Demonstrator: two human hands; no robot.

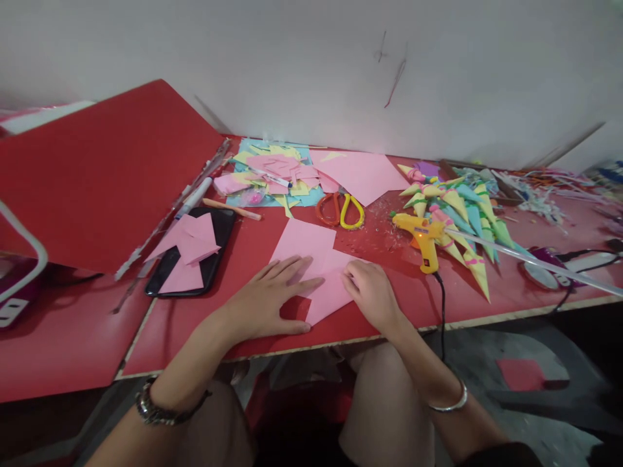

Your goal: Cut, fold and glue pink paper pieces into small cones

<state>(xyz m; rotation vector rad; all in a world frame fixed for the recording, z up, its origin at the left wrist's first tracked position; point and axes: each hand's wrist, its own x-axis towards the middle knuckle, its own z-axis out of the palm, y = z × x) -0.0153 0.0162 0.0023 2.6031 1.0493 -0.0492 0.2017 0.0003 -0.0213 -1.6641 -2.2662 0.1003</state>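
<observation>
Sheets of pink paper (325, 285) lie on the red tabletop in front of me, one overlapping another. My left hand (272, 295) rests flat on their left side, fingers spread and thumb near the table's front edge. At the right edge of the nearer sheet is my right hand (370, 292), its fingers curled and closed against the paper; its fingertips are partly hidden. Just beyond the paper lie scissors (341, 211) with one red and one yellow handle loop.
Left, cut pink pieces (189, 250) lie on a black phone (221, 230). Paper scraps (277, 170) and a larger pink sheet (370, 175) are behind. A yellow glue gun (422, 240), its cord over the edge, lies right, beside paper cones (462, 214). A red board (111, 175) leans left.
</observation>
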